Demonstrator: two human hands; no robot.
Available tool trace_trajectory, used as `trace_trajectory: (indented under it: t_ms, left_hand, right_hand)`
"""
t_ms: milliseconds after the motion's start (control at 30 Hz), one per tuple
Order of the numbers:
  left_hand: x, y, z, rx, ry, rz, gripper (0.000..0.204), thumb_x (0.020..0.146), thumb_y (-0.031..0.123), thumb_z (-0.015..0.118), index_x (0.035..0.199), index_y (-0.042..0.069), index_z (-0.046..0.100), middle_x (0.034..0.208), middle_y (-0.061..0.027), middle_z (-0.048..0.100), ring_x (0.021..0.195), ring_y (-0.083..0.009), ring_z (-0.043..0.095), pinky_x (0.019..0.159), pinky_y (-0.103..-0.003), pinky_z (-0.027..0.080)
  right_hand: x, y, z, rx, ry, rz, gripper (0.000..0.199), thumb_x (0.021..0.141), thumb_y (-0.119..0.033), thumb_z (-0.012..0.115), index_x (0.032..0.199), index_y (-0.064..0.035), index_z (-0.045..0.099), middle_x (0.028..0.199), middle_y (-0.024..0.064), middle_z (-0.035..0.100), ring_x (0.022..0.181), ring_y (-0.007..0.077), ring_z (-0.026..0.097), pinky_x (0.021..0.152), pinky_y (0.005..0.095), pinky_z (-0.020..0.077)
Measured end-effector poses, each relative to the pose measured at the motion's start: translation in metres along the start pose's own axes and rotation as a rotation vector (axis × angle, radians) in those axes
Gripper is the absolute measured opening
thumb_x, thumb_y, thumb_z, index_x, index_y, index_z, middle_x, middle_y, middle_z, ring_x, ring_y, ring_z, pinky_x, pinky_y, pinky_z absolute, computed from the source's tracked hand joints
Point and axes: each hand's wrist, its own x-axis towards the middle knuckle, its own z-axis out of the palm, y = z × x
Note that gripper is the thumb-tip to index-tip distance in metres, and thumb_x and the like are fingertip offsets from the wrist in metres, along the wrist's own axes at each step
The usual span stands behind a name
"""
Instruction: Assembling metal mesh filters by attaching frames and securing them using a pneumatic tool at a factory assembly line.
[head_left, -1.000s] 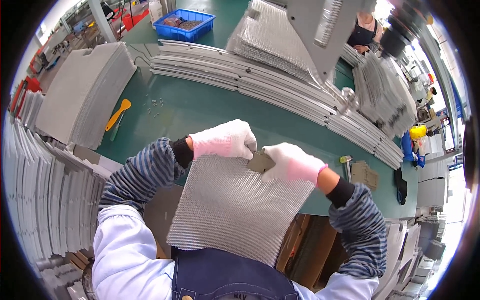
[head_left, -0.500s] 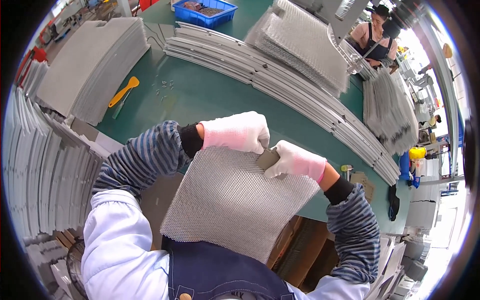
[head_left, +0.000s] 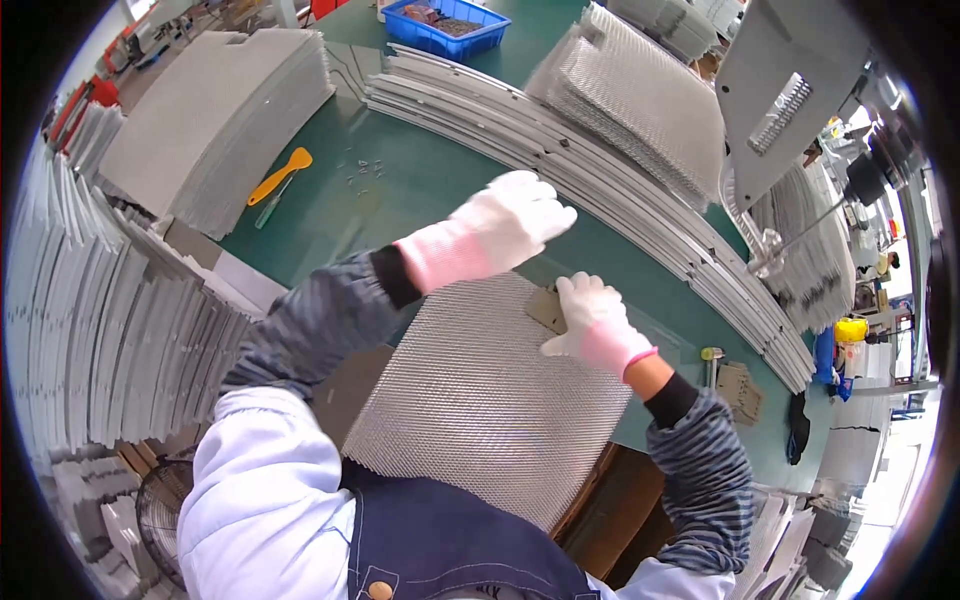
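A silvery mesh panel [head_left: 480,400] leans from my apron up to the near table edge. At its far edge, my right hand [head_left: 598,322], in a white and pink glove, grips a small beige plate [head_left: 545,309] against the mesh. My left hand [head_left: 512,222], gloved alike, is raised beyond the panel's far edge, apart from it. Its fingers are curled in, and whatever they may hold is hidden.
Long grey metal strips [head_left: 560,155] lie curved across the green table [head_left: 330,215]. Behind them are a mesh stack [head_left: 640,100] and a blue bin [head_left: 450,40]. A yellow scraper [head_left: 278,178], a green-handled screwdriver [head_left: 272,203] and small screws [head_left: 365,175] lie left. A machine [head_left: 790,90] overhangs the right.
My left hand has left the beige plate and moved up and right, toward the metal strips. My right hand stays at the plate. The head view has shifted slightly.
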Motion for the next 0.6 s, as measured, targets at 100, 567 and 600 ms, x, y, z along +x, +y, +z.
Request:
trace_trajectory:
  t_ms: [100, 567, 600]
  left_hand:
    - [-0.042, 0.018, -0.005, -0.007, -0.017, -0.125, 0.072, 0.070, 0.026, 0.076, 0.133, 0.004, 0.049, 0.138, -0.0153, 0.050, 0.134, -0.0322, 0.042, 0.111, -0.051, 0.030]
    - [-0.090, 0.033, 0.041, -0.143, -0.201, -0.240, 0.070, 0.081, 0.034, 0.069, 0.139, 0.003, 0.044, 0.146, -0.0194, 0.040, 0.137, -0.0361, 0.036, 0.113, -0.050, 0.028]
    - [-0.091, 0.031, 0.038, -0.122, -0.195, -0.242, 0.070, 0.081, 0.034, 0.069, 0.139, 0.003, 0.044, 0.146, -0.0194, 0.040, 0.137, -0.0361, 0.036, 0.113, -0.050, 0.028]
  right_hand:
    - [-0.004, -0.007, 0.030, 0.128, 0.423, -0.061, 0.093, 0.058, -0.052, 0.082, 0.125, 0.0042, 0.049, 0.115, 0.0179, 0.053, 0.111, 0.0357, 0.049, 0.095, 0.0459, 0.0409]
    - [0.025, -0.004, 0.064, 0.297, 0.779, -0.107, 0.072, 0.059, -0.038, 0.086, 0.111, -0.0010, 0.053, 0.100, 0.0138, 0.054, 0.096, 0.0330, 0.052, 0.088, 0.0450, 0.0423]
    - [0.024, -0.002, 0.060, 0.294, 0.795, -0.122, 0.072, 0.059, -0.038, 0.086, 0.111, -0.0010, 0.053, 0.100, 0.0138, 0.054, 0.096, 0.0330, 0.052, 0.088, 0.0450, 0.0423]
